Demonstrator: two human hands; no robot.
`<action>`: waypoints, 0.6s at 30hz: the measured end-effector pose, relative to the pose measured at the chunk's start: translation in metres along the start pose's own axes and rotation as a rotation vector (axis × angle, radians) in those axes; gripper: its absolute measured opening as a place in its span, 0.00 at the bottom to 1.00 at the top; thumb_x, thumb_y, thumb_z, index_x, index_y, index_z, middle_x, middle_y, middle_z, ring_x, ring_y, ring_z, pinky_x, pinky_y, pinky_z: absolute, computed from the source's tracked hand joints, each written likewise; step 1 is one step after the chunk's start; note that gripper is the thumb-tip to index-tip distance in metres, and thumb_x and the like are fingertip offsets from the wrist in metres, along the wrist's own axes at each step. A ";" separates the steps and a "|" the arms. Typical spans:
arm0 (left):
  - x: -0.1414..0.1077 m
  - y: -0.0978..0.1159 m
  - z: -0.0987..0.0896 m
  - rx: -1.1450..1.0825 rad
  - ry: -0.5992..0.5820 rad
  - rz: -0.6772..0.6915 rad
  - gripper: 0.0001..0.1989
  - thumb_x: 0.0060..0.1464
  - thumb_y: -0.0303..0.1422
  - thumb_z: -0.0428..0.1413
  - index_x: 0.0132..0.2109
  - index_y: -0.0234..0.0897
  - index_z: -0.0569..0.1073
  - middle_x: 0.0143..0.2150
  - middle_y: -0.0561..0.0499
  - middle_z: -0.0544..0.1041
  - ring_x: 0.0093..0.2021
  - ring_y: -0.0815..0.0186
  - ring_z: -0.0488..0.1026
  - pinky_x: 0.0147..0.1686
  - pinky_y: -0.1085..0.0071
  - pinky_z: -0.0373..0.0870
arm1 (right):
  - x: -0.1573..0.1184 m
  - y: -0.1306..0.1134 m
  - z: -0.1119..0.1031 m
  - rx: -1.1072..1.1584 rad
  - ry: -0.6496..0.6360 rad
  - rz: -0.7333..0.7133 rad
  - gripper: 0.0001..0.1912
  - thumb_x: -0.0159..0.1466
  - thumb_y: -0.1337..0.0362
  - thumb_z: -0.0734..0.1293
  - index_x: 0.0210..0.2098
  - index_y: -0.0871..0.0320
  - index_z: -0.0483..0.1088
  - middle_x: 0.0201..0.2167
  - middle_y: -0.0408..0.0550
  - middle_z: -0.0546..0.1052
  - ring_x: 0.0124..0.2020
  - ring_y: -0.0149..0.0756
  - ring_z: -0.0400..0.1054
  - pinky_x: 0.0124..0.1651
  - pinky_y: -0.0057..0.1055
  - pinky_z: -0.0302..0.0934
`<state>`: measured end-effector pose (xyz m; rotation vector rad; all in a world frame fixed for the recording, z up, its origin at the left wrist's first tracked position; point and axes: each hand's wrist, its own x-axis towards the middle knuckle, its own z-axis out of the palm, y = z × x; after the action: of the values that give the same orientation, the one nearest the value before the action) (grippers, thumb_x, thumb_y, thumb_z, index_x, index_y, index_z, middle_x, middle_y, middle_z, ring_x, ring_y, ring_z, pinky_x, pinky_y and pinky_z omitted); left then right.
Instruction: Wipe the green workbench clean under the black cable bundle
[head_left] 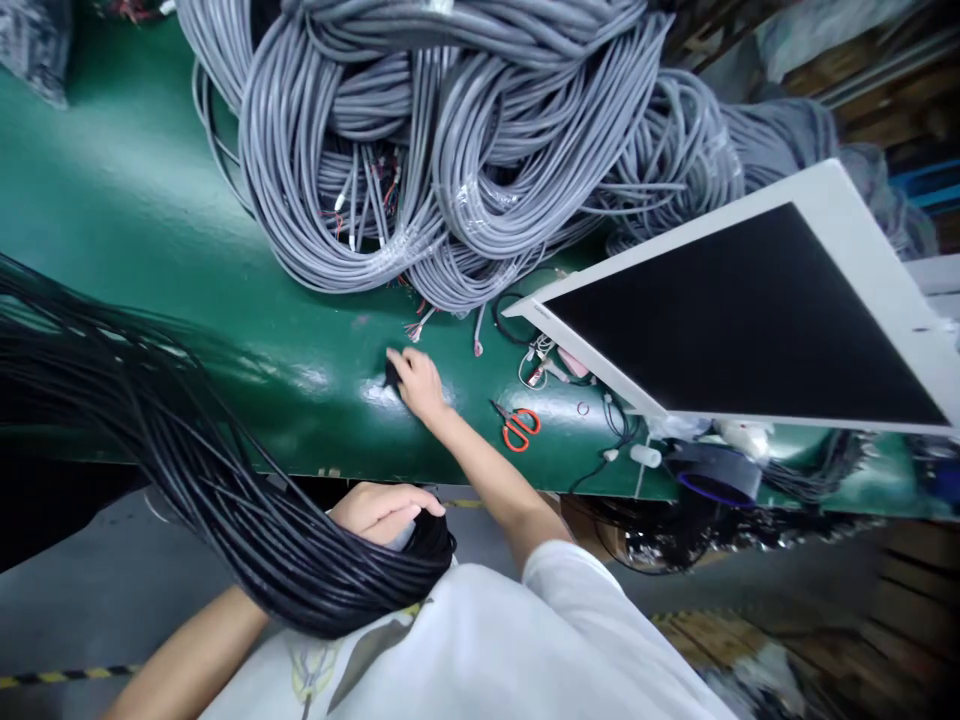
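Left hand [382,510] clamped on thick black cable bundle [225,480], lower left. Right hand [417,385] nearer, fingers pinching small black object [391,373] on glossy green desk [135,200], frame centre.

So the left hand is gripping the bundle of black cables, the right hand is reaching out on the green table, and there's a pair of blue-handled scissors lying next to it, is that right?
Not quite: the scissors have orange-red handles, not blue, as the head view shows. The rest holds: the left hand grips the bundle of black cables, and the right hand reaches out on the green table, with the scissors lying beside it.
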<state>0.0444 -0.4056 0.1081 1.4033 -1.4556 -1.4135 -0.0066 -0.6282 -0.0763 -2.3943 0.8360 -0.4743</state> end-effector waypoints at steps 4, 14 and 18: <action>-0.001 0.000 0.000 -0.005 -0.016 0.009 0.19 0.70 0.33 0.43 0.52 0.33 0.78 0.51 0.45 0.83 0.51 0.65 0.80 0.55 0.74 0.71 | 0.085 -0.040 0.019 -0.104 0.151 0.220 0.31 0.68 0.71 0.57 0.70 0.70 0.54 0.68 0.68 0.61 0.70 0.52 0.55 0.71 0.49 0.52; -0.007 0.009 -0.010 0.113 -0.049 0.030 0.19 0.69 0.32 0.43 0.56 0.38 0.77 0.53 0.49 0.82 0.52 0.67 0.80 0.53 0.77 0.71 | 0.063 -0.165 0.101 0.295 -0.218 -0.597 0.26 0.70 0.73 0.55 0.64 0.53 0.67 0.65 0.46 0.71 0.68 0.31 0.61 0.72 0.34 0.56; -0.008 0.006 -0.016 0.168 -0.028 0.014 0.19 0.69 0.33 0.44 0.57 0.40 0.76 0.52 0.50 0.83 0.49 0.67 0.81 0.49 0.77 0.72 | 0.137 -0.168 0.098 0.296 -0.054 -0.384 0.26 0.70 0.73 0.56 0.66 0.62 0.62 0.70 0.61 0.61 0.73 0.46 0.51 0.77 0.52 0.42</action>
<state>0.0600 -0.4032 0.1185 1.4772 -1.6315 -1.3328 0.2197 -0.5704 -0.0320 -2.2751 0.2542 -0.6299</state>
